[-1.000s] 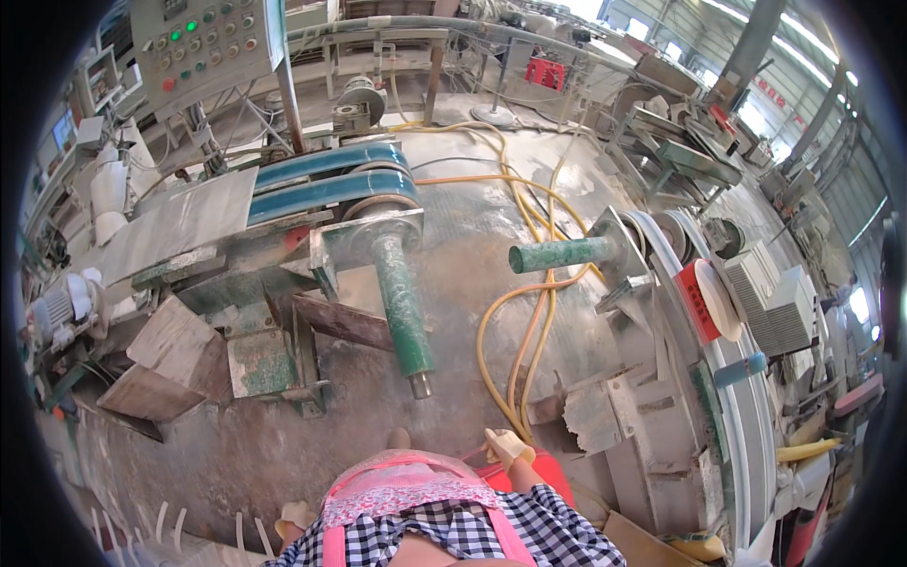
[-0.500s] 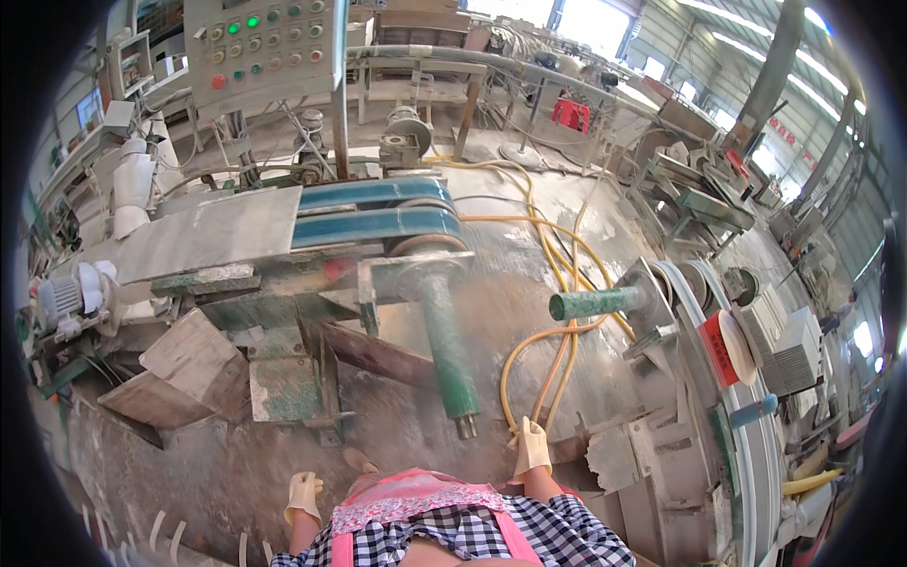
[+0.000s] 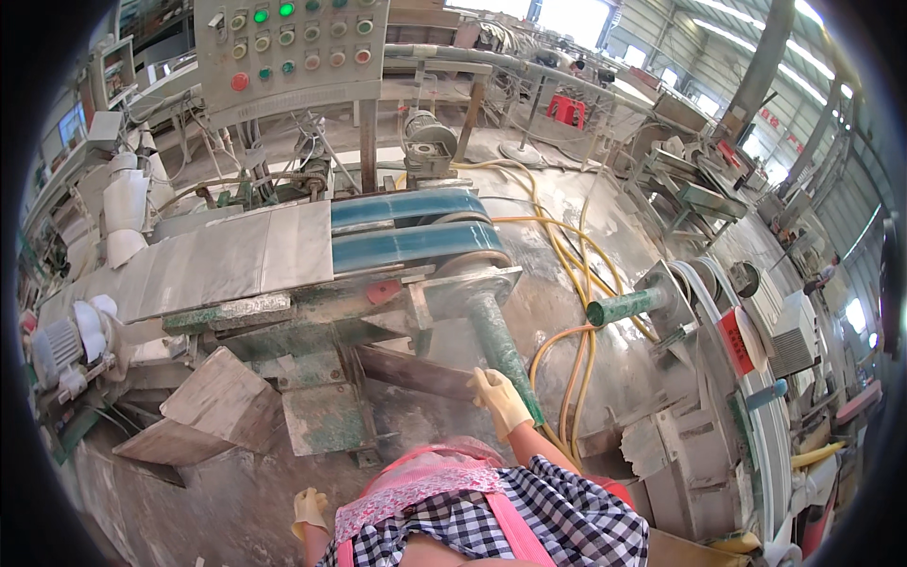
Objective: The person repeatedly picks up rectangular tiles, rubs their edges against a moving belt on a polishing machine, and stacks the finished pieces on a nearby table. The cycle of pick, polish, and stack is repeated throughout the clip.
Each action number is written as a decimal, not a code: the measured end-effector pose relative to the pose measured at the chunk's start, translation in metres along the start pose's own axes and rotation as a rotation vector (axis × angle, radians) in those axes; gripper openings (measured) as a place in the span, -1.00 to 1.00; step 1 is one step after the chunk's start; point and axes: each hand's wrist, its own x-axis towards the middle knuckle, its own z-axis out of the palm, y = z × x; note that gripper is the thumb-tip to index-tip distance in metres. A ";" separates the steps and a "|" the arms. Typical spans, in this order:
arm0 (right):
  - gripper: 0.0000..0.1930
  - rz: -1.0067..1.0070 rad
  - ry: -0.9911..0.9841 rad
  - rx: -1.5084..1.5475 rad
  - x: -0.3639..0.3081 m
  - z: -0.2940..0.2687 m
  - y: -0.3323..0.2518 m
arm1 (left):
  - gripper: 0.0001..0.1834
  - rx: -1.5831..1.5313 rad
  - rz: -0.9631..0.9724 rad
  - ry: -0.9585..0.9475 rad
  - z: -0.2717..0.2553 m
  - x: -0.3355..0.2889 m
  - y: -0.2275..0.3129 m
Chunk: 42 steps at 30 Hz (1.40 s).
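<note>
My right hand [image 3: 501,402], in a pale yellow glove, is in front of my body beside a green roller-like tube [image 3: 508,350]. Its fingers are curled in, with nothing showing in them; whether it touches the tube I cannot tell. Low at my left side hangs my left hand [image 3: 309,510], gloved the same way, its fingers folded and no object visible. Ahead, two blue conveyor belts [image 3: 411,248] run to a pulley above the tube. Flat pale slabs [image 3: 236,248] lie along the conveyor to the left.
A grey control panel [image 3: 295,61] with lit green buttons stands beyond the conveyor. Yellow hoses [image 3: 576,378] loop across the wet floor. At right are another green tube [image 3: 624,307] and a white-belted conveyor [image 3: 770,454]. Tilted boards [image 3: 222,397] stand at left.
My right hand has risen forward and to the left, beside the green tube. The view has shifted, so the conveyor and control panel appear farther right. My left hand stays low at my side.
</note>
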 end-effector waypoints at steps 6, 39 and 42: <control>-0.54 0.057 -0.226 -0.167 0.026 0.036 -0.036 | -0.71 -0.225 -0.048 -0.075 0.006 0.001 -0.024; -0.43 -0.828 -0.267 -0.806 0.396 0.309 -0.226 | -0.16 1.415 0.654 0.282 0.184 0.192 0.564; -0.44 -0.785 -0.374 -0.893 0.395 0.310 -0.239 | -0.06 1.483 0.523 0.234 0.201 0.192 0.577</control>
